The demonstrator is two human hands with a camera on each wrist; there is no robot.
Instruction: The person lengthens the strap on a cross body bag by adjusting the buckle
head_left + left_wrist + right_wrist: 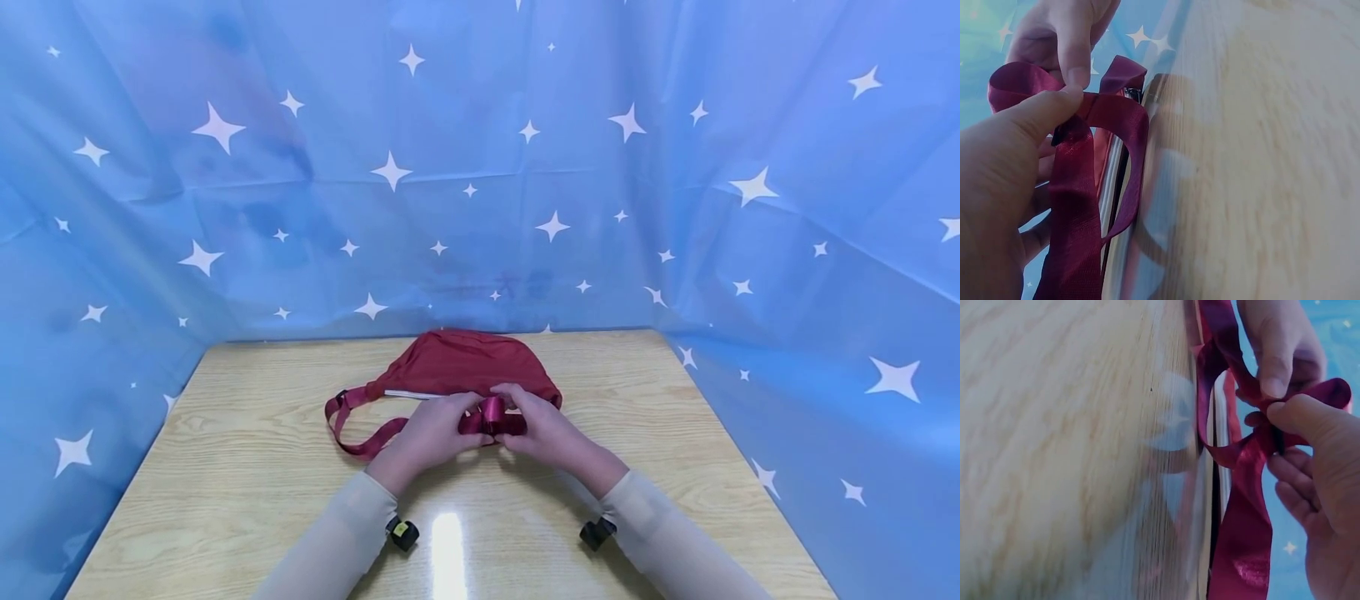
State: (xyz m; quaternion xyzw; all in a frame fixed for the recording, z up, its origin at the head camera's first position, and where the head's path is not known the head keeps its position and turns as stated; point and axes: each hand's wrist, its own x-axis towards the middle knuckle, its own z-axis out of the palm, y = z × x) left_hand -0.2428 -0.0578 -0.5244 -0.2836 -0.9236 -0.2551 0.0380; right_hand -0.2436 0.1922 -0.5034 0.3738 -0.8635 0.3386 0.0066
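A dark red waist bag (472, 360) lies flat toward the back of the table, its pale zipper (408, 394) facing me. Just in front of it, my left hand (435, 429) and right hand (543, 429) come together on its webbing strap (1075, 212). Both thumbs press on the strap from above, with fingers curled beneath, so each hand pinches it. A loop of strap stands up between the hands, and another hangs toward the bag. A small dark piece (1279, 439) shows under the right thumb, mostly hidden by the webbing.
Left of the hands, a loose strap loop (367, 450) with a dark slider (341, 398) rests on the wooden table (247, 467). A blue curtain (480, 233) with white stars closes off the back and sides. Each wrist wears a small black camera (403, 533).
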